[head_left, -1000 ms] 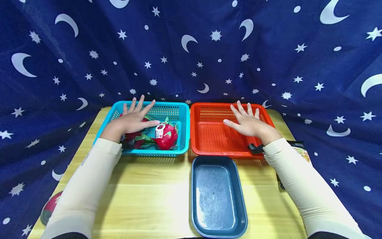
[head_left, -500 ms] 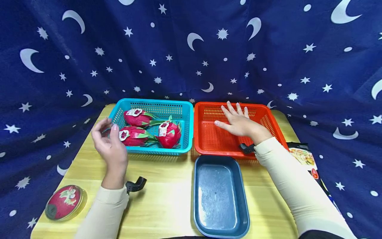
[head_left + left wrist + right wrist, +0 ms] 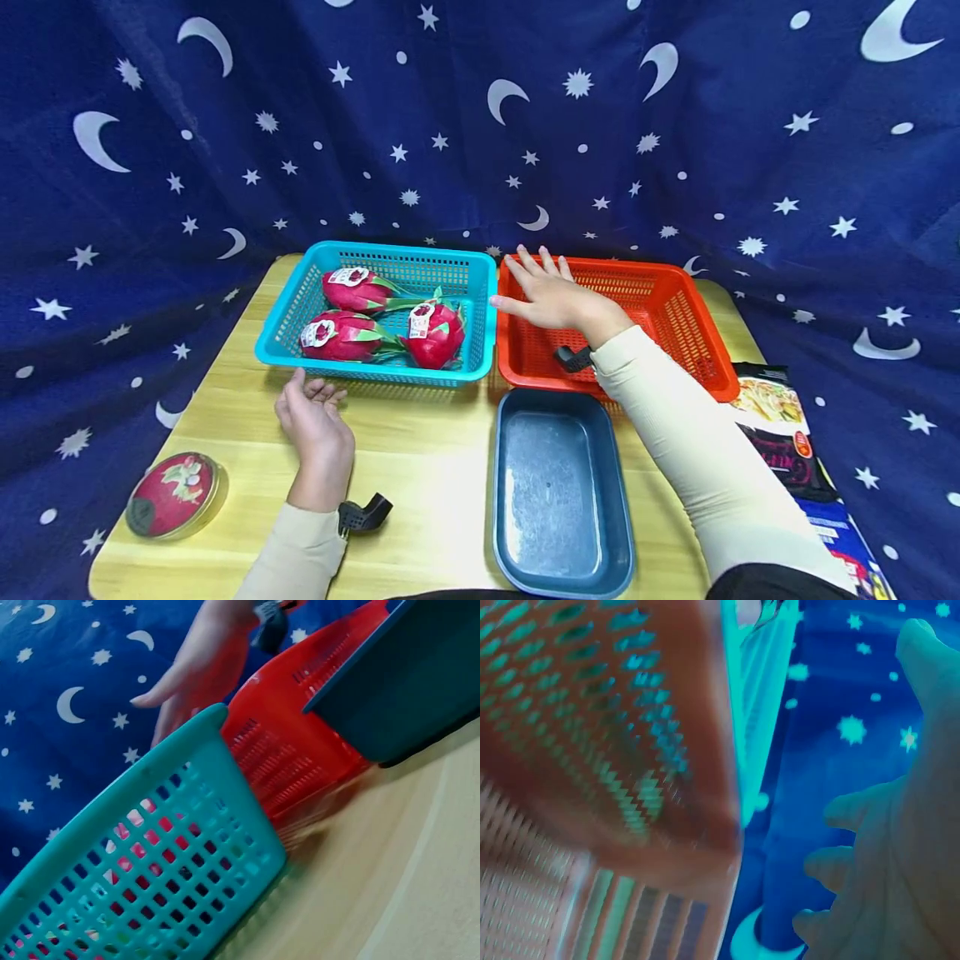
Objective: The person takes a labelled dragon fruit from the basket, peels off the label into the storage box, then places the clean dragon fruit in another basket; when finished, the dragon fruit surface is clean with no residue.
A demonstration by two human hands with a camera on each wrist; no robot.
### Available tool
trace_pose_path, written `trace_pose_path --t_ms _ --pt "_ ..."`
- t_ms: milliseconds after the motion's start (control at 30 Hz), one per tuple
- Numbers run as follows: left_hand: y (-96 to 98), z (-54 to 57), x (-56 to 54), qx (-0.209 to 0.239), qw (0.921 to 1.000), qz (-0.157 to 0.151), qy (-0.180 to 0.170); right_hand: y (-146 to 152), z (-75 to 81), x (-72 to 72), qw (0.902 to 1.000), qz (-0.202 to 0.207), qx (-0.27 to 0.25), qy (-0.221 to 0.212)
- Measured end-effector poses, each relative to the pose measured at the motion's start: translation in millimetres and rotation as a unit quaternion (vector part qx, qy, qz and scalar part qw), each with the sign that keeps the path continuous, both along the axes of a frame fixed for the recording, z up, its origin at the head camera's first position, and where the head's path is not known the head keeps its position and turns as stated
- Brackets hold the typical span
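My left hand (image 3: 318, 429) hovers over the table just in front of the turquoise basket (image 3: 435, 271), palm up, fingers loosely curled and holding nothing. Inside that basket lie three labelled dragon fruits (image 3: 348, 337). Over the left end of the red basket (image 3: 675, 325) is my right hand (image 3: 551, 300), its fingers spread, with nothing held. In the left wrist view, the turquoise basket's wall fills the front, and the right hand (image 3: 214, 652) shows beyond it. The right wrist view has the fingers of the right hand (image 3: 900, 847) beside a basket wall.
A blue-grey tray (image 3: 551, 492) stands in front of the red basket. At the table's left lies a round tin (image 3: 172, 496) with a red lid. A black food packet (image 3: 780, 450) and a blue packet (image 3: 836, 533) lie along the right edge. Behind hangs a starry curtain.
My left hand has drawn back from above the turquoise basket to its front, turning palm up. The right hand has moved left over the red basket. The head view has shifted slightly.
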State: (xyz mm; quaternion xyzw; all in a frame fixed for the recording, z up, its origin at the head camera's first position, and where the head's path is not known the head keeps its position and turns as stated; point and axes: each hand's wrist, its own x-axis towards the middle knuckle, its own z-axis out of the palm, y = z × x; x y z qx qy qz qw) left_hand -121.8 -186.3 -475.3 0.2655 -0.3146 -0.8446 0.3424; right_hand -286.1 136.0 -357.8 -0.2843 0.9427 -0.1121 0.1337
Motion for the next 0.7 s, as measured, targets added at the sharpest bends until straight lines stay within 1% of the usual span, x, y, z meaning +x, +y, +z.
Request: trace_pose_path --t_ms 67,167,233,333,467,700 --pt "2.8 -3.2 -1.4 0.012 0.9991 -0.023 0.035 -10.9 1.2 -0.6 0.9999 0.012 -0.001 0.001" --pt "6.4 -5.2 -3.8 0.026 0.9951 -0.042 0.086 -25.5 3.4 -0.2 0.9996 0.028 -0.005 -0.003" --pt "7.7 -5.9 -5.2 0.039 0.9926 -0.049 0.104 -35.5 4.8 0.1 0.9991 0.040 -0.006 -0.006" --pt "7.7 -7.8 -5.9 0.055 0.9899 -0.068 0.112 -51.7 6.8 1.6 0.9983 0.058 -0.005 -0.012" --pt "6.1 -11.0 -6.0 0.063 0.9877 -0.078 0.120 -75.9 7.0 4.6 0.9961 0.088 -0.008 -0.010" --pt "8.4 -14.1 -5.3 0.051 0.9861 -0.081 0.136 -116.3 -5.0 11.8 0.9922 0.122 -0.028 -0.004"
